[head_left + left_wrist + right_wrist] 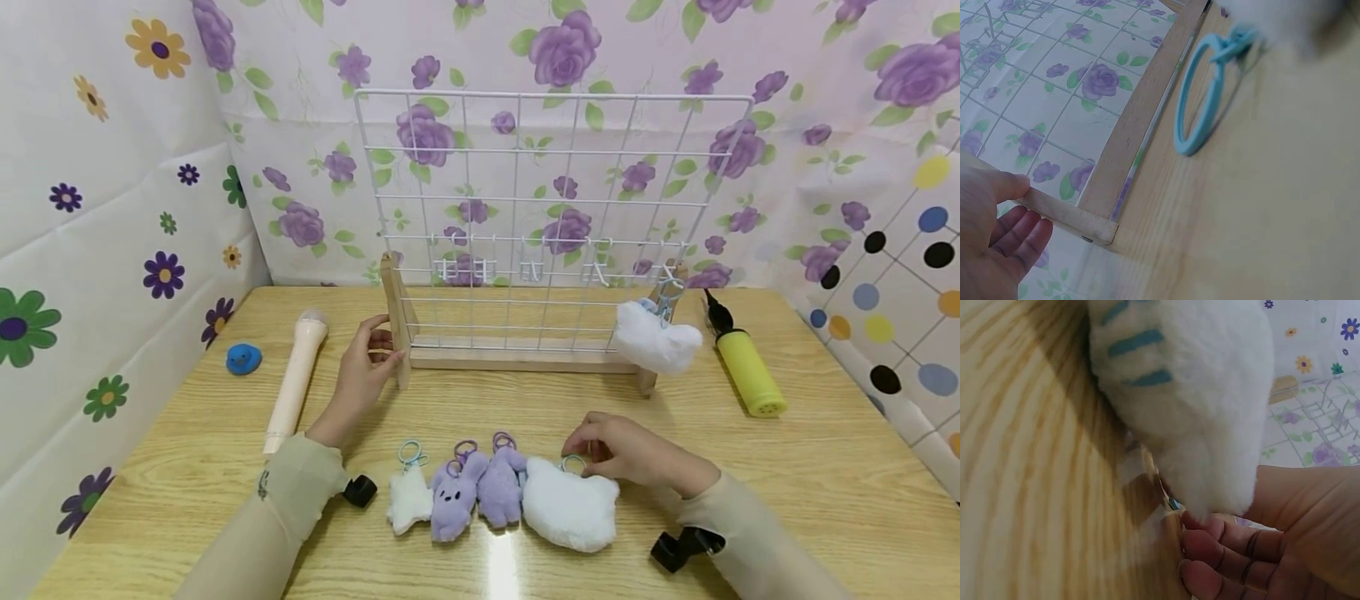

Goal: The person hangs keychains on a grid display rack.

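My left hand [363,367] grips the left wooden leg [396,317] of a white wire grid rack [517,200], its thumb on the wood in the left wrist view. Down front, my right hand [637,454] pinches the light blue ring of a white plush keychain [570,504], which lies on the table. Blue stripes mark this plush [1179,381] in the right wrist view, where its fur hides part of the fingers. Left of it lie two purple plush keychains [453,504] [501,492] and a cream star-shaped one [410,498]. Another white plush keychain [656,337] hangs at the rack's right end.
Several white hooks [532,271] sit along the grid. On the left are a pale pink microphone [296,375] and a small blue duck [243,359]. A yellow hand pump [750,371] with a black nozzle lies at the right. Flowered cloth [300,150] encloses the wooden table.
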`<act>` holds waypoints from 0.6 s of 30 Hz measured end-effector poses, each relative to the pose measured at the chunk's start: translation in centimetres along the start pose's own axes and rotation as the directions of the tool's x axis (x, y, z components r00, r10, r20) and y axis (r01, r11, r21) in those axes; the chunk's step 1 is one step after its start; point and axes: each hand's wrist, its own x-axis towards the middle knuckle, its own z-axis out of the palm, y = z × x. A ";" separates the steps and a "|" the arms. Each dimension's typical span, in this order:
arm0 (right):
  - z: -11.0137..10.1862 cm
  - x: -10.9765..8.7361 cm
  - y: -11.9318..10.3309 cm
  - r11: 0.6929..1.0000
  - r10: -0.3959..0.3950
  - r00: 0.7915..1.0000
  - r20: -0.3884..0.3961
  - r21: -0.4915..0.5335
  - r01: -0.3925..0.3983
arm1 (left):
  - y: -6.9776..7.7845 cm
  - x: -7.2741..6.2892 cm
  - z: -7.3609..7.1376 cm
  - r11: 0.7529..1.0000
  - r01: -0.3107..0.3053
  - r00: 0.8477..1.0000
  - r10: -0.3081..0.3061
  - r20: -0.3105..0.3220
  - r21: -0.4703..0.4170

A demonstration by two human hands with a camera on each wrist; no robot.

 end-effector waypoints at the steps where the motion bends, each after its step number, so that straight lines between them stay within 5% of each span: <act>1: 0.0 0.0 0.0 1.000 0.000 1.000 -0.002 -0.005 0.000 | 0.0 0.0 0.0 1.000 -0.001 1.000 0.001 0.000 0.001; 12: 0.3 -0.1 0.0 0.999 0.041 0.999 -0.008 -0.026 -0.041 | 0.1 0.0 0.1 1.000 0.015 1.000 -0.015 0.003 -0.002; 18: 0.1 -0.3 -0.1 0.992 0.092 0.996 0.001 0.091 -0.092 | 0.3 0.0 0.1 1.000 0.028 1.000 -0.028 0.002 0.005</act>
